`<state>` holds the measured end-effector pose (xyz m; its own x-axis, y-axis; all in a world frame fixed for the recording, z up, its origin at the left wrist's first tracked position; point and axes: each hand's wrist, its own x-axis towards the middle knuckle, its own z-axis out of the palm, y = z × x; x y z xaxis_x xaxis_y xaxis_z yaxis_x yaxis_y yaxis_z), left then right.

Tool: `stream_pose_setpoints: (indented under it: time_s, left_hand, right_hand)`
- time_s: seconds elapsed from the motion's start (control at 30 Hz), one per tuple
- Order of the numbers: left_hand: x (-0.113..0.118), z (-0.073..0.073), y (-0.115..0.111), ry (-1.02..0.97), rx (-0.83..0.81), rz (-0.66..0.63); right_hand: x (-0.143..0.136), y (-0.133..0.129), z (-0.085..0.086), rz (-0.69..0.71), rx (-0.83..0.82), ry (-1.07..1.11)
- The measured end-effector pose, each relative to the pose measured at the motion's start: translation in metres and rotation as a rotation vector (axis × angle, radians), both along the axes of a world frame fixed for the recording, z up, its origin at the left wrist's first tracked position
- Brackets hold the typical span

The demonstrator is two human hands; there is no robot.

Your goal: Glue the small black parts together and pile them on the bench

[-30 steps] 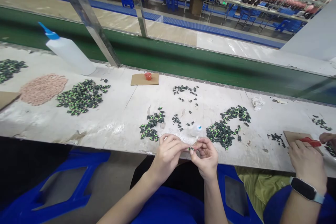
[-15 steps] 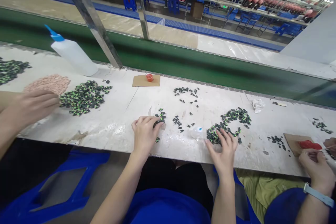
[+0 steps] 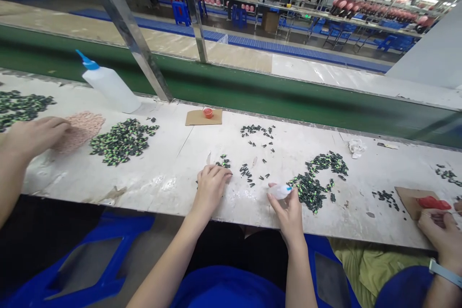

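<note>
My right hand [image 3: 288, 211] grips a small white squeeze bottle [image 3: 278, 191] with a blue tip between thumb and fingers, just above the white table [image 3: 159, 187]. A pile of small black-and-green parts [image 3: 308, 192] lies right beside it. My left hand [image 3: 211, 187] has its fingers pinched together; a small dark bit shows at the fingertips and looks like one of the black parts. Behind that hand sits a little cluster of black-and-green parts [image 3: 224, 161], partly hidden. Loose black pieces [image 3: 246, 173] are scattered between my two hands.
A large white bottle [image 3: 111, 87] leans near the metal post [image 3: 133, 33]. A red cup [image 3: 208, 113] stands on cardboard [image 3: 193, 118]. Co-workers' hands are at the left [image 3: 36, 137] and right [image 3: 438, 231]. Pink pieces [image 3: 84, 127] and a black-green heap [image 3: 121, 142] lie left.
My right hand has left the black-green pile, moved left and taken hold of the small bottle. My left hand has shifted slightly right. The left co-worker's hand moved onto the pink pieces.
</note>
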<state>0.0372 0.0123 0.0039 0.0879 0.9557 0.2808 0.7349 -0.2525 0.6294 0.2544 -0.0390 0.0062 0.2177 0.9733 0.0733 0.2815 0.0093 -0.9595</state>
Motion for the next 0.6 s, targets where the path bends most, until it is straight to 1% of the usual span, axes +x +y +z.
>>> stream_pose_setpoints:
  time_s: [0.07, 0.13, 0.17, 0.23, 0.3, 0.37, 0.47, 0.6]
  left_hand:
    - [0.007, 0.002, -0.009, -0.019, -0.066, -0.116]
    - [0.017, 0.001, -0.019, -0.027, -0.111, -0.223]
    - [0.022, 0.000, -0.023, -0.026, -0.121, -0.253]
    - [0.029, -0.003, -0.029, -0.007, -0.120, -0.262]
    - [0.032, -0.005, -0.033, 0.020, -0.108, -0.220]
    - [0.030, -0.006, -0.034, 0.027, -0.098, -0.179]
    - [0.024, -0.006, -0.033, -0.003, -0.119, -0.189]
    - [0.021, -0.008, -0.032, -0.072, -0.177, -0.197]
  right_hand:
    - [0.001, -0.003, -0.001, -0.009, -0.003, 0.140]
    - [0.003, -0.005, -0.003, -0.065, 0.053, 0.226]
    - [0.004, -0.005, -0.004, -0.102, 0.084, 0.272]
    - [0.005, -0.005, -0.005, -0.176, 0.120, 0.386]
    - [0.005, -0.004, -0.007, -0.253, 0.127, 0.505]
    - [0.002, -0.003, -0.008, -0.336, 0.120, 0.568]
    - [-0.005, -0.002, -0.008, -0.389, 0.085, 0.509]
    - [-0.013, -0.001, -0.006, -0.349, 0.041, 0.293]
